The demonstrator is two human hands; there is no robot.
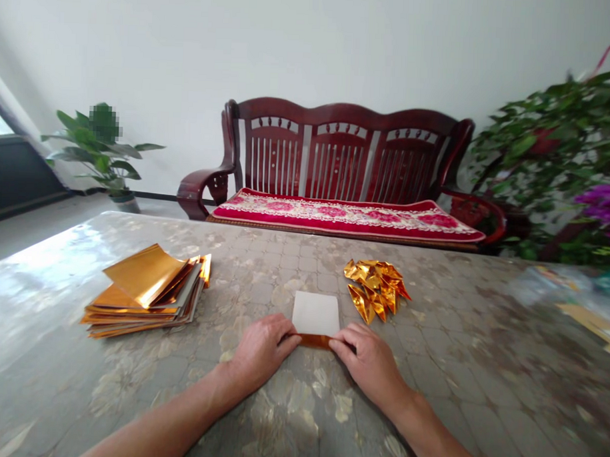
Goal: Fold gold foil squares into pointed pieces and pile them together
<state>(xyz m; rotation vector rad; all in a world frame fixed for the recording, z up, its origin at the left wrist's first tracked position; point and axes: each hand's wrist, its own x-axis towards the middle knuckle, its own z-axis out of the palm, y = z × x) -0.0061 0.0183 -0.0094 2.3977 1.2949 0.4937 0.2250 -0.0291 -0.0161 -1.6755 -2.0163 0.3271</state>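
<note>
A small square sheet of foil paper (316, 314) lies white side up on the table, its near edge folded over to show a gold strip. My left hand (261, 350) pinches the left end of that fold with curled fingers. My right hand (370, 361) pinches the right end in the same way. A stack of gold foil sheets (147, 291) lies to the left, apart from my hands. A small heap of folded gold pieces (377, 284) sits just beyond my right hand.
The table (455, 367) has a glossy patterned marble-look top. Behind it stands a dark red wooden bench (337, 169) with a red cushion. Potted plants stand at far left (100, 155) and right (562, 151). Some paper and plastic lies at the right edge (577, 305).
</note>
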